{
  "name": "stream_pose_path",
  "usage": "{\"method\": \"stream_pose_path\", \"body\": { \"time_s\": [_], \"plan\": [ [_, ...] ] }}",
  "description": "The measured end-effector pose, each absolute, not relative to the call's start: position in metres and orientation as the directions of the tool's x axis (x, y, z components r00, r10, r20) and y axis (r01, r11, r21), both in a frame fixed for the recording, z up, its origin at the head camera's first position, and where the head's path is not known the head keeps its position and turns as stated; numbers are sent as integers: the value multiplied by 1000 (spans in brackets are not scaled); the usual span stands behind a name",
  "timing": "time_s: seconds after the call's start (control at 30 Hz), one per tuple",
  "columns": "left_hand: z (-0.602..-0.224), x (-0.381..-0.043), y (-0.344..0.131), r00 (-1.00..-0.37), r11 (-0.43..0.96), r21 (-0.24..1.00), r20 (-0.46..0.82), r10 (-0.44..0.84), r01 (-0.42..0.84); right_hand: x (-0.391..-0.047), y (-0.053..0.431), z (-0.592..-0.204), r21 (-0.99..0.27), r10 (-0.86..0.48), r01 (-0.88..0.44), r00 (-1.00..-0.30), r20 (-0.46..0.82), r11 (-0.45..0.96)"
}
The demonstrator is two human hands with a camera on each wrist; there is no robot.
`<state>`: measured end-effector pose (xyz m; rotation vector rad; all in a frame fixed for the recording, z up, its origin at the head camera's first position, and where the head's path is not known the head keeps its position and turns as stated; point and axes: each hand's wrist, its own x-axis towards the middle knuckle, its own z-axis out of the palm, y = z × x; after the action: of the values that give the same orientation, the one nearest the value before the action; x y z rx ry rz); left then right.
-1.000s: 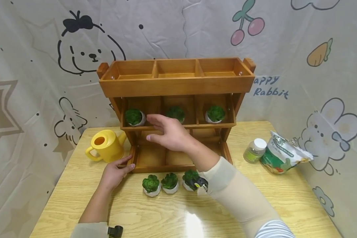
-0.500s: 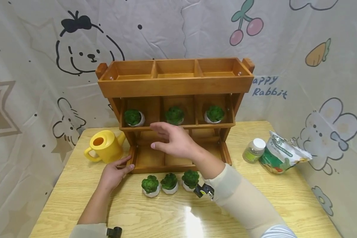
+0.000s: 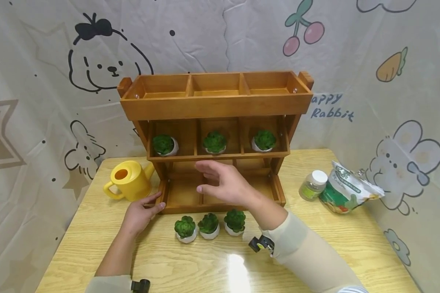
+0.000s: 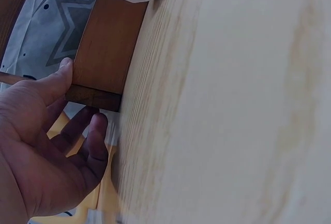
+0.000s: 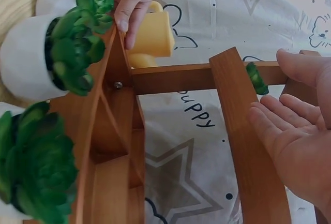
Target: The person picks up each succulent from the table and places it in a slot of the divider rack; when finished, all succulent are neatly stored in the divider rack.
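A three-tier wooden plant rack (image 3: 216,107) with divided trays stands on the table. My left hand (image 3: 141,215) grips the front left corner of its bottom tray, thumb on the front board and fingers by the end, as the left wrist view shows. In front of the middle and bottom tiers, my right hand (image 3: 225,183) hovers with relaxed fingers and nothing in it. Green succulents in white pots sit in the middle tray: left (image 3: 163,144), centre (image 3: 214,142) and right (image 3: 264,140). Three more potted succulents (image 3: 185,228) line up on the table before the rack.
Left of the rack stands a yellow watering can (image 3: 132,179). To the right are a white-capped jar (image 3: 313,185) and a white-and-green bag (image 3: 348,189). A printed cloth (image 3: 205,36) hangs behind the wooden table (image 3: 190,268).
My right hand has moved down and to the right, away from the middle tray, so the centre succulent now shows fully. My left hand keeps its place on the rack corner.
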<state>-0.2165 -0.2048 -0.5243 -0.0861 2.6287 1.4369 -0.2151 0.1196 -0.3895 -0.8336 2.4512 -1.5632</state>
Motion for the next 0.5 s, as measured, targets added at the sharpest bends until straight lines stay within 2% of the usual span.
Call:
{"method": "stream_pose_path", "body": {
  "time_s": [0.5],
  "plan": [
    [-524, -217, -205, -988, 534, 837, -154, 22, -119, -206, 145, -418, -884, -497, -362, -849, 181, 297]
  ]
}}
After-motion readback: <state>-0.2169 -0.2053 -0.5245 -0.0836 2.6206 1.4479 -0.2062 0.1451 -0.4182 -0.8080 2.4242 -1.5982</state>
